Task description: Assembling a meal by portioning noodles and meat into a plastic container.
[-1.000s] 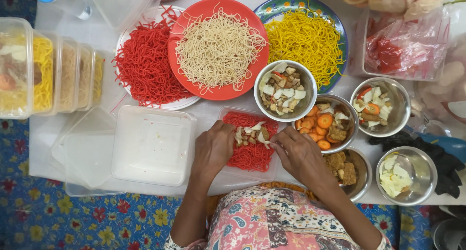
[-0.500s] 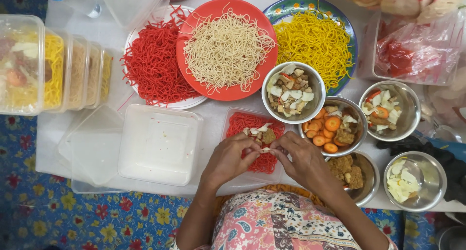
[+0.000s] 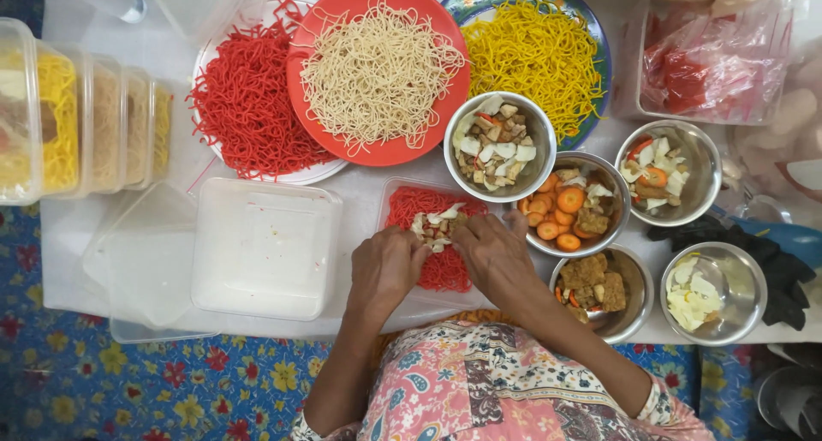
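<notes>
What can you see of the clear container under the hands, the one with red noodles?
The clear container is shallow, rectangular, with rounded corners, and looks like thin plastic. It lies flat on the white table cover, lid off, holding red noodles topped with pale chopped pieces. The left hand and right hand rest over its near half, hiding that edge.

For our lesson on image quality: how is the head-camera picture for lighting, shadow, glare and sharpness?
Head view: soft, even light; only faint shadow under the hands; mild sheen on the steel bowls and plastic bag; centre sharp, filled containers at the left edge blurred.
</notes>
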